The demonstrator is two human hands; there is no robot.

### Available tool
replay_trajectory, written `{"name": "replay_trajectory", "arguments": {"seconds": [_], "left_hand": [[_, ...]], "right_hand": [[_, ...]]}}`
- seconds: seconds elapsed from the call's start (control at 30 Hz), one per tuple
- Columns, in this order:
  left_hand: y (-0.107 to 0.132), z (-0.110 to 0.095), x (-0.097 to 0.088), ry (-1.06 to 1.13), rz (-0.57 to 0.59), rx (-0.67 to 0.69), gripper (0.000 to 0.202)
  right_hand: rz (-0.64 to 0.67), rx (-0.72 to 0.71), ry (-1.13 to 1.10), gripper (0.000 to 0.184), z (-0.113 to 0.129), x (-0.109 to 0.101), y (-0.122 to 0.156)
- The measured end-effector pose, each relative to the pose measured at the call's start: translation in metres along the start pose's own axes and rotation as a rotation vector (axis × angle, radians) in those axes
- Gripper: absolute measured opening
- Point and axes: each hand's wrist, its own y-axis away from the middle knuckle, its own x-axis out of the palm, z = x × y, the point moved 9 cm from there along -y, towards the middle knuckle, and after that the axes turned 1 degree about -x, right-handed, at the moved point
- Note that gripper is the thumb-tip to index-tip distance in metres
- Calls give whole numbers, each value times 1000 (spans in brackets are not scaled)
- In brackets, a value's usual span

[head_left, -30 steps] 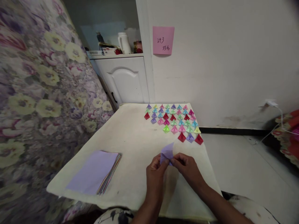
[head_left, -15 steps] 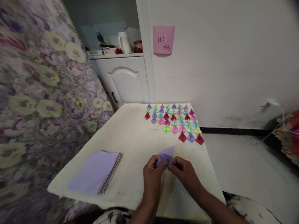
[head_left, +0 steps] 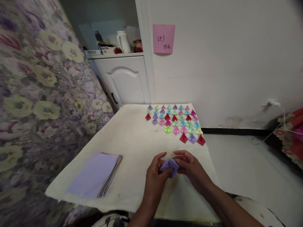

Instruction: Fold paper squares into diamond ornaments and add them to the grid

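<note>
A small folded purple origami paper [head_left: 170, 164] is held between both hands above the near part of the table. My left hand [head_left: 156, 171] pinches it from the left, thumb pressed on its front face. From the right, my right hand [head_left: 189, 166] grips the paper's right side between thumb and fingers, its index finger raised. Beyond the hands lie rows of small folded paper pieces [head_left: 183, 138] in red, purple, pink, green, blue and yellow. To the left rests a stack of coloured paper sheets [head_left: 92, 175] with a purple sheet on top.
A cream cloth covers the table [head_left: 127, 132]. Left of it hangs a floral curtain [head_left: 47, 110]. Behind stand a white cabinet [head_left: 125, 80] and a shelf with a white jug [head_left: 123, 42]. A pink note [head_left: 163, 38] is on the wall; a white plug [head_left: 274, 102] sits at right.
The purple paper's upper flap, upright before, is now folded down, making a compact pointed shape. Both hands have shifted their grip, with index fingers lifted. The view has moved slightly.
</note>
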Motion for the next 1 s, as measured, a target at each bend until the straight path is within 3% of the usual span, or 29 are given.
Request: {"name": "replay_trajectory", "arguments": {"seconds": [0.13, 0.27, 0.47, 0.7, 0.87, 1.0], "left_hand": [[-1, 2, -1, 16, 23, -26, 34], [-3, 4, -5, -40, 13, -23, 28], [-5, 5, -7, -47, 10, -30, 26], [1, -5, -6, -233, 16, 64, 20], [3, -8, -11, -259, -53, 78, 33], [-2, 2, -11, -110, -39, 25, 19]], "right_hand": [[30, 46, 56, 16, -7, 5, 2], [43, 31, 106, 15, -5, 7, 2], [105, -135, 343, 36, 18, 20, 7], [73, -345, 838, 16, 28, 27, 14], [55, -424, 931, 23, 29, 28, 15], [41, -441, 958, 29, 29, 28, 15]]}}
